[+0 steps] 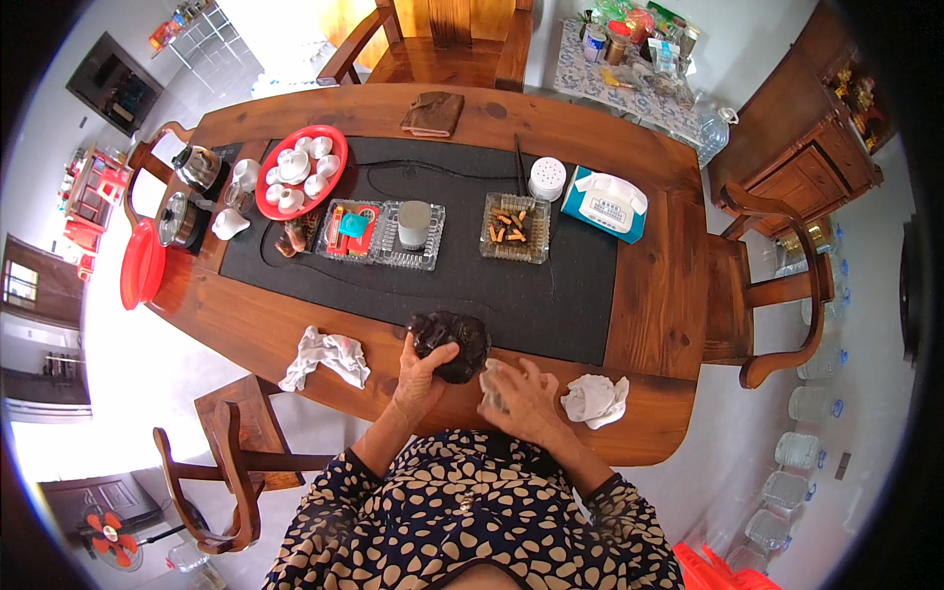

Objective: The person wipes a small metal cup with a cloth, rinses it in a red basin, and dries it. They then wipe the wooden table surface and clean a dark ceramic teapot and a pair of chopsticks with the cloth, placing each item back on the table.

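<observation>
Near the table's front edge, my left hand (419,380) grips a glossy dark brown carved ornament (454,344), thumb across its front and the other fingers hidden behind it. Just right of the ornament, my right hand (532,401) is closed on a pale crumpled cloth (493,387), slightly blurred. A gap too small to judge lies between cloth and ornament. One crumpled white cloth (596,400) rests on the wood right of my right hand. Another white cloth (327,358) lies spread out to the left of my left hand.
Across the wooden table (649,339) runs a dark inset. On it stand an ashtray (513,228) with cigarette butts, a tissue box (606,205), a white round canister (547,178), a clear tray (379,236) and a red tray (334,187) of white cups. Kettles (197,169) stand far left.
</observation>
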A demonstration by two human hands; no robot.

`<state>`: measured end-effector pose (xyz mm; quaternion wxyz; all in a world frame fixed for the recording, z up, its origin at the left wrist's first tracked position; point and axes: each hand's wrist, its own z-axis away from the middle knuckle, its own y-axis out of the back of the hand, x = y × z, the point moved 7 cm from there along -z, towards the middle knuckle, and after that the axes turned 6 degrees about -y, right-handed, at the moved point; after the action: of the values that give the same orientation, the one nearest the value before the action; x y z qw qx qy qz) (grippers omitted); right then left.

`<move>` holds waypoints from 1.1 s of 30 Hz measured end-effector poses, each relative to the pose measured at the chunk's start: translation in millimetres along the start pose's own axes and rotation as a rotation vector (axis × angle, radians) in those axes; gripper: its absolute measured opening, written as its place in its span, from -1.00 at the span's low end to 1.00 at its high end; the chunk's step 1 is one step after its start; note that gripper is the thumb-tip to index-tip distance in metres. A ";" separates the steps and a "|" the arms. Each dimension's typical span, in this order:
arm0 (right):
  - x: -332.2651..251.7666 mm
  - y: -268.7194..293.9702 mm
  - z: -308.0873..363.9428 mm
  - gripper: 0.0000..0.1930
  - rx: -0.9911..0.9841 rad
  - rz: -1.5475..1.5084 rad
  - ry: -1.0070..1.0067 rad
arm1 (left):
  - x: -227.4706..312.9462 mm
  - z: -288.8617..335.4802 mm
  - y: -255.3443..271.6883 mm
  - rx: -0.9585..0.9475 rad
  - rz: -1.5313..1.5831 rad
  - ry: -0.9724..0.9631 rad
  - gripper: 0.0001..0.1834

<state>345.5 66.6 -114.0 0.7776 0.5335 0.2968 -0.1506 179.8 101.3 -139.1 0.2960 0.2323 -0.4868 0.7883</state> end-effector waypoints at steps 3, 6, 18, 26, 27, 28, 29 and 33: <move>-2.1 7.1 -3.2 -0.34 -0.029 0.040 0.006 | -1.3 0.2 3.1 -0.041 -0.228 -0.017 -0.38; 12.0 47.3 -17.5 -0.27 0.252 -0.467 0.085 | -1.8 -2.7 -7.9 -0.221 -0.551 -0.041 -0.24; 64.1 75.4 -34.2 -0.28 -0.093 -0.592 -0.140 | -56.0 -24.7 -100.6 -0.741 -0.845 0.010 -0.12; 91.9 102.3 -45.5 -0.51 0.139 -0.634 -0.150 | -67.3 -52.0 -136.3 -0.832 -0.969 -0.041 -0.15; 99.4 98.3 -46.7 -0.51 0.165 -0.678 -0.157 | -68.1 -56.0 -138.7 -0.837 -1.015 -0.064 -0.15; 105.7 95.4 -48.4 -0.51 0.207 -0.701 -0.171 | -69.4 -59.4 -140.6 -0.841 -1.060 -0.087 -0.16; 111.2 92.7 -50.3 -0.50 0.249 -0.724 -0.184 | -67.8 -63.8 -142.9 -0.812 -1.104 -0.181 -0.15; 136.9 91.9 -58.5 -0.52 0.455 -0.704 -0.200 | -63.5 -76.7 -150.8 -0.644 -1.151 -0.449 -0.12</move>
<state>485.1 167.1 -146.1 0.5664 0.5404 0.3431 -0.5191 323.8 208.3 -117.8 0.6132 0.5113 -0.5453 0.2552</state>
